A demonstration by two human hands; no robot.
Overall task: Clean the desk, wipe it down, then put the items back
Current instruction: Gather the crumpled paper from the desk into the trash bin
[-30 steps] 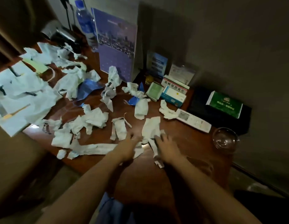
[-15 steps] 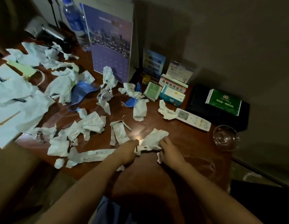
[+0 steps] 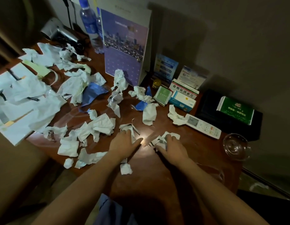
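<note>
White scraps (image 3: 165,139) now sit bunched under the right hand's (image 3: 171,146) curled fingers, the left hand (image 3: 124,142) reaching spread toward more: gathering has begun.

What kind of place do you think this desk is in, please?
Probably a hotel room or a bedroom, though I cannot be sure. A wooden desk stands against a wall, carrying a white remote, medicine boxes, a water bottle and a standing calendar, amid scattered paper scraps.
</note>
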